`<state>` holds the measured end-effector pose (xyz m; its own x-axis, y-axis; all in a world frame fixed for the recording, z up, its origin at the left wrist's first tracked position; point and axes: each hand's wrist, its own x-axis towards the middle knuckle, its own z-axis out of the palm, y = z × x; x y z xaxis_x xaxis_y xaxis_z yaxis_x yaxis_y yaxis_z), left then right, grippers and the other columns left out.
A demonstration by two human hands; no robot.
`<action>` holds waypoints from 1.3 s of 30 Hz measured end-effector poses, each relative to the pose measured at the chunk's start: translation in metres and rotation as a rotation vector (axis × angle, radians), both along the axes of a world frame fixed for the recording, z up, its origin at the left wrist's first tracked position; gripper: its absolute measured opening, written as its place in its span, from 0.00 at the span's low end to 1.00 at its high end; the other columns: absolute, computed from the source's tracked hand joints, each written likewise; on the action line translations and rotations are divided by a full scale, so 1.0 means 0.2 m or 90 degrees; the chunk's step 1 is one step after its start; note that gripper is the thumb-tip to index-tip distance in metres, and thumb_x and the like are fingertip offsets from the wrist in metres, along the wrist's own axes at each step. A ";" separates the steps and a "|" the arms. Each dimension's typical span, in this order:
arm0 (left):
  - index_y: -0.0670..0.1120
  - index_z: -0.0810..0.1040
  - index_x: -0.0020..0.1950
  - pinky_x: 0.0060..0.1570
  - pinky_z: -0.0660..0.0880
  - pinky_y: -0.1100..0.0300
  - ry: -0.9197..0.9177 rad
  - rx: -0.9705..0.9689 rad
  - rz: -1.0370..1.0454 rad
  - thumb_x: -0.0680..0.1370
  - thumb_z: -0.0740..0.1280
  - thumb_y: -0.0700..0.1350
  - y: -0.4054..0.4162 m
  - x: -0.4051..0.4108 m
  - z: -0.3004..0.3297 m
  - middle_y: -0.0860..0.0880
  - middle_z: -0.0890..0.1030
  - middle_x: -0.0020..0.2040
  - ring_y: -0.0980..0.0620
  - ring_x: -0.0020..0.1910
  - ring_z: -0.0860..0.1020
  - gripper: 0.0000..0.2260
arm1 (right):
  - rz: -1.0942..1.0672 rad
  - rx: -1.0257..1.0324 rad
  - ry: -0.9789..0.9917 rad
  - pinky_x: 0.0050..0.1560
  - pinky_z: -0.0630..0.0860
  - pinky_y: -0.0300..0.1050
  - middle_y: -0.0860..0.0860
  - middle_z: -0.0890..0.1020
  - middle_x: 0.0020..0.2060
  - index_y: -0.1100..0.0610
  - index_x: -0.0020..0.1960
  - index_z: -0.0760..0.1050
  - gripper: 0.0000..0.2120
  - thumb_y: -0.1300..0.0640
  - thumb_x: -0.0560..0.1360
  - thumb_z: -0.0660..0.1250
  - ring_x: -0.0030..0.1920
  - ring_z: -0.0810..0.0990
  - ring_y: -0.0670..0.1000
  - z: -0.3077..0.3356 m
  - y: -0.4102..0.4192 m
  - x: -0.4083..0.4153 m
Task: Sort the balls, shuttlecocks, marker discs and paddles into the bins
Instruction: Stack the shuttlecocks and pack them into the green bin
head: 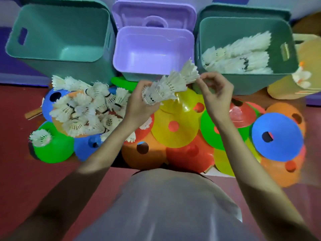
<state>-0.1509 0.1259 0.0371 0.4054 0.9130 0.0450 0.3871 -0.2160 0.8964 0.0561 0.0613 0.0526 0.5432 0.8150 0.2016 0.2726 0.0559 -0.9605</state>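
My left hand (139,101) grips the lower end of a nested stack of white shuttlecocks (170,84), held above the marker discs. My right hand (215,94) pinches the feathers at the stack's upper end. A loose pile of shuttlecocks (86,112) lies on the floor to the left, on top of discs. Coloured marker discs, among them a yellow one (173,129) and a blue one (276,136), are spread over the floor under my hands. Rows of stacked shuttlecocks (243,56) lie inside the right teal bin (284,32).
The left teal bin (59,32) and the middle purple bin (152,47) hold nothing visible; a purple lid (154,14) leans behind. A yellowish bag (305,66) stands at far right. A wooden handle (33,113) sticks out at left. Red floor lies in front.
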 end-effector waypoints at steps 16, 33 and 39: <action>0.43 0.53 0.74 0.52 0.66 0.64 0.218 0.038 -0.365 0.71 0.66 0.35 -0.06 1.06 0.19 0.33 0.65 0.67 0.40 0.60 0.71 0.35 | -0.181 0.007 0.022 0.43 0.71 0.37 0.48 0.77 0.41 0.58 0.49 0.74 0.03 0.63 0.78 0.63 0.43 0.75 0.44 -0.06 -0.33 0.84; 0.41 0.73 0.66 0.49 0.70 0.66 0.210 -0.060 -0.424 0.66 0.79 0.42 0.42 1.90 0.07 0.47 0.74 0.61 0.59 0.45 0.70 0.31 | -0.301 -0.031 -0.039 0.39 0.71 0.35 0.41 0.78 0.40 0.54 0.46 0.76 0.04 0.62 0.75 0.64 0.42 0.76 0.39 -0.06 -0.13 1.48; 0.41 0.70 0.70 0.56 0.68 0.65 0.275 -0.069 -0.431 0.68 0.79 0.45 0.45 1.88 0.03 0.49 0.74 0.64 0.54 0.57 0.73 0.34 | -0.254 -0.107 -0.093 0.40 0.73 0.36 0.45 0.80 0.40 0.58 0.46 0.79 0.05 0.61 0.74 0.64 0.41 0.77 0.41 -0.16 -0.08 1.53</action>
<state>0.2244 0.2167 0.0423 0.8334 0.4530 -0.3167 0.5200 -0.4485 0.7269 0.3630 0.0463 0.0216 0.7971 0.5756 0.1826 0.3742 -0.2336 -0.8974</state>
